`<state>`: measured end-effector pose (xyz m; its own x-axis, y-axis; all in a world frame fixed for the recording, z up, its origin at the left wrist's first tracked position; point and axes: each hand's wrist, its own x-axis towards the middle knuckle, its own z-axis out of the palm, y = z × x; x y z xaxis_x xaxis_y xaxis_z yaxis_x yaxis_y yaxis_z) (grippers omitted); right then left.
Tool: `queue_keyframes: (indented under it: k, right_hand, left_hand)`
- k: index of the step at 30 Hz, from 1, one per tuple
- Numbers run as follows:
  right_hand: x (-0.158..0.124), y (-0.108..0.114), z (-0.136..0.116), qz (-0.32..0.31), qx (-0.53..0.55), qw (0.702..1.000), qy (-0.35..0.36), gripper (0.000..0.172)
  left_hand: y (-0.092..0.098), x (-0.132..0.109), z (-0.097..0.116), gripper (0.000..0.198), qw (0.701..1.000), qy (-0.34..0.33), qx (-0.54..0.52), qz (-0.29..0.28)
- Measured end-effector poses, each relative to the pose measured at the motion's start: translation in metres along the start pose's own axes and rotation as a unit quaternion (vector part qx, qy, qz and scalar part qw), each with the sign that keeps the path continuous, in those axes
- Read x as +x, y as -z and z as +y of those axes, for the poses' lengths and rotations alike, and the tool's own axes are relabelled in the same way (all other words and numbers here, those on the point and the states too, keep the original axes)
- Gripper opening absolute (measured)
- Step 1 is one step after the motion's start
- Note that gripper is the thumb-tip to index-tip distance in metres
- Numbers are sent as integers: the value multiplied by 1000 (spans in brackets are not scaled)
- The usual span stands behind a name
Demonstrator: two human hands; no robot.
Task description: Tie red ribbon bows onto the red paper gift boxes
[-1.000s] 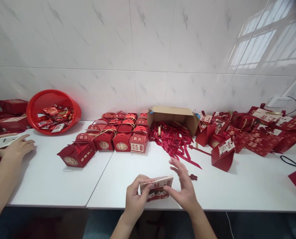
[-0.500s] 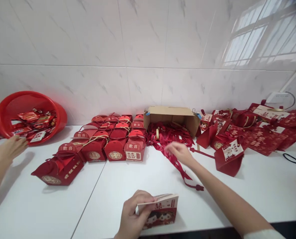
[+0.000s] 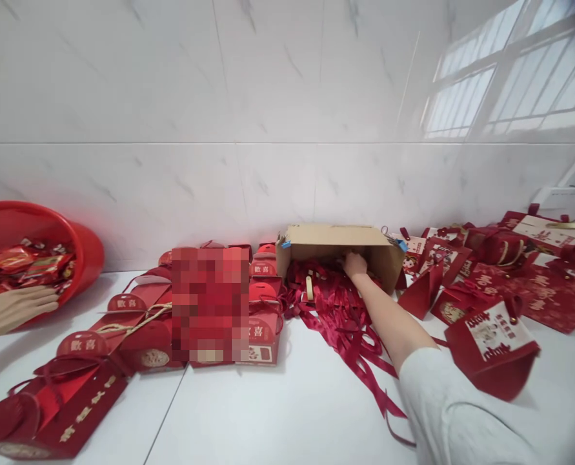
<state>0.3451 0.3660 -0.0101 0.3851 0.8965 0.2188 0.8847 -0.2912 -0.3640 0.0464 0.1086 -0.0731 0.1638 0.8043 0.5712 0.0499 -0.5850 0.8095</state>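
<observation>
lying on its side against the white marble-tiled wall (image 3: 219, 129), a brown cardboard box (image 3: 330, 240) faces the viewer with its open mouth. the person's right hand (image 3: 355, 265) is at that mouth, arm stretched out across the white table (image 3: 287, 413). the fingers curl forward into the box's shadow, so their tips are hidden and it cannot be told whether they pinch anything. the forearm runs back to a white sleeve (image 3: 456, 413), cut off by the bottom edge. the left hand is out of frame.

dark red satin ribbons (image 3: 338, 310) spill from the box in a tangled heap and trail over the table toward the viewer, passing under the forearm. the hand sits at the top of this heap.

left of the box stands a cluster of red paper gift boxes (image 3: 137, 336) with rounded tops and gold print. a pixelated square covers its middle, and the nearest one is cropped at the lower left corner. at the far left another person's hand (image 3: 19, 309) lies flat, fingers together, just beside a round red plastic basin (image 3: 86, 248) tipped on its side. both are partly cropped, and the basin holds wrapped sweets (image 3: 20, 261) too small to read.

right of the box lie red paper bags (image 3: 493, 342), overlapping, with those at the back hard to tell apart.
</observation>
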Motion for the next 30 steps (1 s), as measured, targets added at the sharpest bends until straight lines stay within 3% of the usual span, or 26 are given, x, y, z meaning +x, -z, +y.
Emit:
queue_keyframes:
  k: [3,5,11,14,17,19,21,23,25,27,30]
  right_hand:
    - [2,-5,-1,-1,-15,1000,14,34]
    - [-2,-2,0,5,-19,999,33,33]
    - [-42,30,7,60,21,988,142,20]
    - [-88,55,7,83,69,972,209,19]
    - [-150,85,4,102,149,949,257,18]
    - [-195,108,1,132,315,896,285,11]
    - [-237,130,-3,124,395,853,317,3]
    - [-273,149,-7,115,428,825,350,5]
    - [-302,160,-9,104,460,800,371,9]
    - [-325,165,-11,95,482,782,385,13]
    - [-357,163,-15,114,438,785,423,17]
  left_hand:
    - [-13,34,-18,26,1000,0,-26,-16]
    - [-13,38,-21,25,1000,14,-17,-18]
    - [20,-11,7,24,999,24,29,-34]
    - [27,-21,30,23,998,10,48,-25]
    - [23,-15,52,7,995,11,89,40]
    - [20,-7,64,10,988,35,135,68]
    - [18,-1,76,17,982,54,166,73]
    - [17,-1,90,39,969,18,201,139]
    - [15,-8,110,44,953,-44,211,211]
    - [10,-19,135,27,961,-76,183,192]
    - [-1,-37,170,11,992,-32,111,49]
